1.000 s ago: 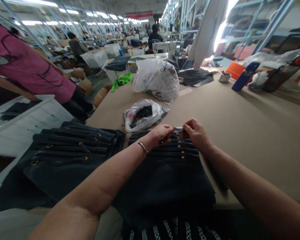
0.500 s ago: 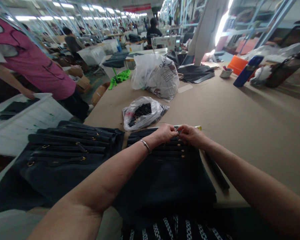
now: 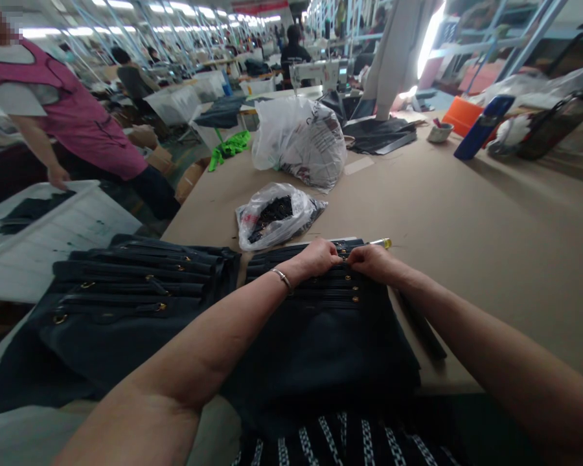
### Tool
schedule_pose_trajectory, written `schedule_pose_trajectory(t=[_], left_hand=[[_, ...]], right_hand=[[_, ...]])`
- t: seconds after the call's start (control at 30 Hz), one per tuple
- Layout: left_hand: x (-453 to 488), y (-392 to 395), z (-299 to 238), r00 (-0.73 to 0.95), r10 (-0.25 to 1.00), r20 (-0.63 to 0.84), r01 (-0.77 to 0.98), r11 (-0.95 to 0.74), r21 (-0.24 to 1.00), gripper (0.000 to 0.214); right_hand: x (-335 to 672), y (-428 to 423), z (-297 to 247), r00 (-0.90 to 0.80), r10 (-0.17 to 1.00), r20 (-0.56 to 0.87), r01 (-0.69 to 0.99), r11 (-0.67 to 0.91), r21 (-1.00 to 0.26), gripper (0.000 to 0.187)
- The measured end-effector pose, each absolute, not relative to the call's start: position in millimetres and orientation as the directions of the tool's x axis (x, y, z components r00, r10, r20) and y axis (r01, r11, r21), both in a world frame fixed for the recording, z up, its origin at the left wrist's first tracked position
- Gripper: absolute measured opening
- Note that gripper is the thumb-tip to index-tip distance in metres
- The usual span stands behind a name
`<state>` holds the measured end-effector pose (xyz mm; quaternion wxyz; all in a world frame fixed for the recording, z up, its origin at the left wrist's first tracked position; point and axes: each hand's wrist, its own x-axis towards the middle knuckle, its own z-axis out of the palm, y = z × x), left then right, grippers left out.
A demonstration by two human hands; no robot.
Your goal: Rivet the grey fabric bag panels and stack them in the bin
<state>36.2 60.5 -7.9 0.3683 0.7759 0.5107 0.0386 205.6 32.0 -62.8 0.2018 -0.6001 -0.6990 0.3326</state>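
Observation:
My left hand (image 3: 320,257) and my right hand (image 3: 373,261) are close together over the far part of a stack of dark panels (image 3: 315,349). The panels overlap in steps, each with a zipper and a small gold-coloured zipper slider (image 3: 355,299) near the right end. My left fingers are pinched beside one of these sliders. A small gap to the right, my right thumb and fingers are pinched too. What either pinch holds is too small to make out. Beyond the stack lies an open clear plastic bag (image 3: 255,217) of small dark pieces with gold-coloured bits.
A second stack of dark zippered panels (image 3: 121,330) lies left. A dark strip (image 3: 425,330) and a yellow-ended object (image 3: 381,243) lie by the right stack. Farther off are a bulky plastic bag (image 3: 315,145) and a blue holder (image 3: 483,127). A person in pink (image 3: 85,123) touches a white bin (image 3: 63,236).
My hands have moved slightly apart at the far zippers, both still pinched. The person in pink stands a little more upright in view, one hand still at the bin.

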Motion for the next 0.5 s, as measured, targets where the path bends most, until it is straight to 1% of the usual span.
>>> schedule_pose_trajectory(t=[0.17,0.27,0.37,0.4,0.43,0.5], left_hand=[[40.1,61.0,-11.1,0.497,0.83,-0.252,0.774,-0.293,0.562,0.013],[38.5,62.6,-11.7,0.473,0.846,-0.245,0.793,-0.288,0.537,0.012],[30.4,63.6,-9.1,0.436,0.859,-0.267,0.81,-0.246,0.532,0.013],[26.7,63.4,-7.5,0.415,0.864,-0.284,0.814,-0.214,0.54,0.014],[23.0,62.9,-5.5,0.388,0.867,-0.312,0.804,-0.153,0.574,0.016],[16.7,61.8,-1.2,0.342,0.851,-0.399,0.703,0.05,0.709,0.026]], right_hand=[[201.8,31.3,-59.0,-0.184,0.976,-0.112,0.764,0.071,-0.641,0.015],[203.0,33.2,-61.5,-0.173,0.98,-0.102,0.772,0.071,-0.631,0.012],[205.5,32.6,-63.1,-0.178,0.981,-0.073,0.775,0.094,-0.625,0.009],[205.3,31.2,-62.4,-0.176,0.983,-0.057,0.778,0.103,-0.62,0.008],[203.9,29.1,-61.0,-0.175,0.984,-0.025,0.777,0.122,-0.618,0.007],[197.2,23.0,-55.9,-0.185,0.977,0.102,0.743,0.207,-0.636,0.006]])
